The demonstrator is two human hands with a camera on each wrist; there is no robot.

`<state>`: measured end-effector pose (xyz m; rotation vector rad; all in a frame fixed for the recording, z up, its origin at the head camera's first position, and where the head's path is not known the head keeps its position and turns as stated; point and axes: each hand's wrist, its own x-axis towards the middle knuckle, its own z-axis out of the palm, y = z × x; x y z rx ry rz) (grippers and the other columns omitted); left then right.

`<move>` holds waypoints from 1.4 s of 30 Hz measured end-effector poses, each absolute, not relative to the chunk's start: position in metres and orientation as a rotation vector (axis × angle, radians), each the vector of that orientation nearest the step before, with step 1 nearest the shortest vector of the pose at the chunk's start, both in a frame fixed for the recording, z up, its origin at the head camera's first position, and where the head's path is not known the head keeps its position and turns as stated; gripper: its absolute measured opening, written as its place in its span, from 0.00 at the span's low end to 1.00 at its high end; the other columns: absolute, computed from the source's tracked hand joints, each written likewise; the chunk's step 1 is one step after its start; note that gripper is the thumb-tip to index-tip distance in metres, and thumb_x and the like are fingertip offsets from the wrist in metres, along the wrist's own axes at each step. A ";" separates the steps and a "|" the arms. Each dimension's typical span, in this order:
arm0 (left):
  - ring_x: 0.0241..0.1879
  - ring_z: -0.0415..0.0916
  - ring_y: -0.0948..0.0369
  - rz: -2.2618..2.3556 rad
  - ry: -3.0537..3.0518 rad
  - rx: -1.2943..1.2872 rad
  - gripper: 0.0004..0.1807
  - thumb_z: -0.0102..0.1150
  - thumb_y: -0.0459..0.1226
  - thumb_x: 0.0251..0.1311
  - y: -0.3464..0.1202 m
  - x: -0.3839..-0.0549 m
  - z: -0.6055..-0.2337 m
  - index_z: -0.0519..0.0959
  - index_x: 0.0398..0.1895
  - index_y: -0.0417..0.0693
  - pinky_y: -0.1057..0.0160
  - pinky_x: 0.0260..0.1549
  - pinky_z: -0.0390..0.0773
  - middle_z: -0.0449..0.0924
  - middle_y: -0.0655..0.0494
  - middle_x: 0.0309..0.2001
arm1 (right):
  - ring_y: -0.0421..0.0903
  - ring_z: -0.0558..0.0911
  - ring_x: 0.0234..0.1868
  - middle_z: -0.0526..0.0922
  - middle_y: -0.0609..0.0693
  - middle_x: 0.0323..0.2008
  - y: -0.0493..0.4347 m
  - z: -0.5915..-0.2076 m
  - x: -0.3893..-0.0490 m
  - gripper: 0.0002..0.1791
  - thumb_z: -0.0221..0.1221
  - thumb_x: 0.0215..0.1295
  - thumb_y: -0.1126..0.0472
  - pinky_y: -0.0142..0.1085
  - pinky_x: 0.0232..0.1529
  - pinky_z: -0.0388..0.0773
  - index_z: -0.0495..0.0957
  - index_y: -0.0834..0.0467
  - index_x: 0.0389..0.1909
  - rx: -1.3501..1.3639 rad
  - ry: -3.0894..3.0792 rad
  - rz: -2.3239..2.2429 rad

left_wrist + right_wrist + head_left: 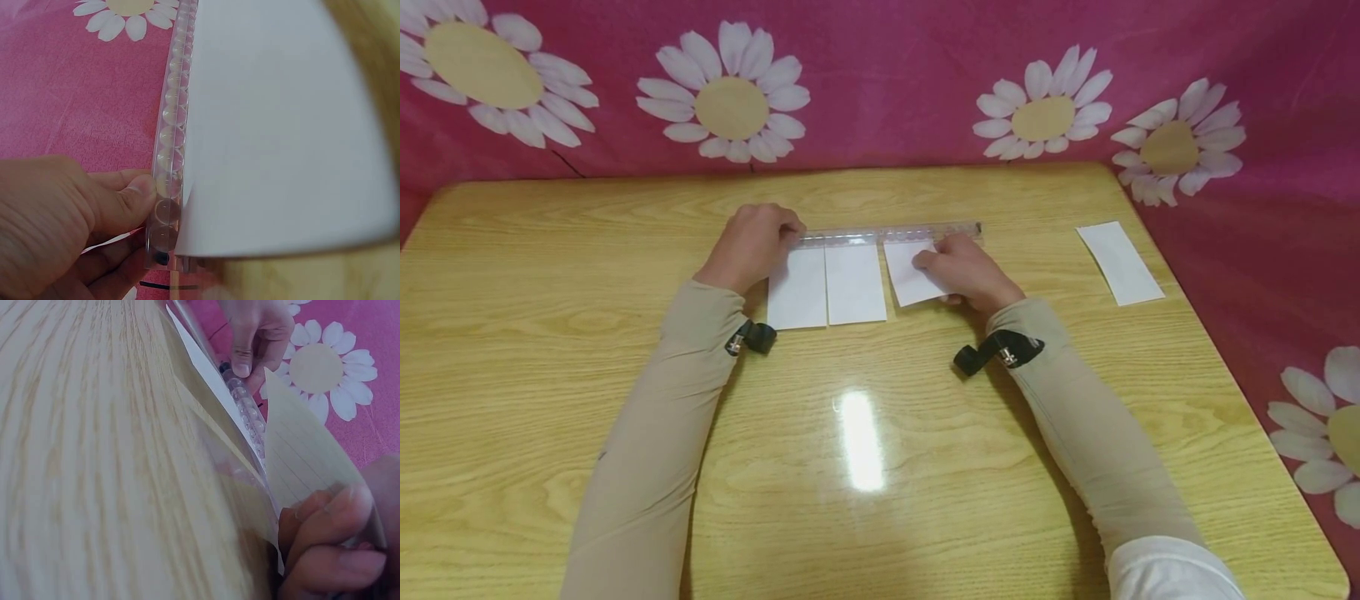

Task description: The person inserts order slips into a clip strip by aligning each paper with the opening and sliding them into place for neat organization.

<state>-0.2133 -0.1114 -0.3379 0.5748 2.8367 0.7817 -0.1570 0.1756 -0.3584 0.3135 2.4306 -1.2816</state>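
Note:
My left hand (pixel 754 243) pinches the left end of a long clear plastic strip (pixel 850 239) between thumb and fingers; a row of round bead-like shapes runs along it in the left wrist view. Two white paper cards (pixel 856 287) lie side by side below the strip, their top edges along it. Between thumb and fingers, my right hand (pixel 966 271) holds a third white card (pixel 908 282), tilted, its upper edge at the strip. In the right wrist view this card's underside (pixel 300 440) shows faint ruled lines, with fingers curled beneath it.
Another white card (pixel 1122 262) lies apart, near the right edge of the wood-grain table (pixel 775 533). A pink cloth with white daisies (pixel 887 92) hangs behind the table and down its right side. Black straps (pixel 1018 348) circle both sleeved wrists.

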 end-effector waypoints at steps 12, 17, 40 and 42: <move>0.57 0.76 0.47 0.777 2.833 0.573 0.15 0.55 0.29 0.73 -0.110 -0.212 -0.336 0.84 0.59 0.41 0.48 0.67 0.77 0.84 0.42 0.60 | 0.40 0.66 0.14 0.72 0.45 0.22 0.173 -0.359 -0.157 0.14 0.55 0.75 0.52 0.31 0.15 0.66 0.76 0.60 0.36 0.289 2.416 -1.327; 0.57 0.77 0.48 0.779 2.846 0.595 0.15 0.56 0.30 0.73 -0.111 -0.213 -0.337 0.85 0.58 0.40 0.48 0.67 0.78 0.84 0.42 0.59 | 0.40 0.66 0.14 0.72 0.45 0.20 0.171 -0.359 -0.157 0.14 0.55 0.74 0.53 0.31 0.15 0.65 0.76 0.60 0.34 0.275 2.414 -1.344; 0.56 0.77 0.48 0.783 2.849 0.598 0.14 0.56 0.30 0.73 -0.111 -0.213 -0.338 0.85 0.57 0.40 0.48 0.66 0.78 0.85 0.42 0.59 | 0.40 0.68 0.15 0.75 0.48 0.27 0.167 -0.356 -0.156 0.15 0.56 0.75 0.51 0.31 0.16 0.70 0.76 0.60 0.40 0.303 2.424 -1.271; 0.56 0.77 0.48 0.780 2.845 0.589 0.15 0.56 0.30 0.73 -0.111 -0.213 -0.338 0.84 0.58 0.40 0.49 0.67 0.78 0.84 0.42 0.59 | 0.40 0.68 0.15 0.75 0.48 0.27 0.167 -0.356 -0.156 0.14 0.57 0.74 0.51 0.31 0.16 0.70 0.75 0.59 0.39 0.297 2.418 -1.282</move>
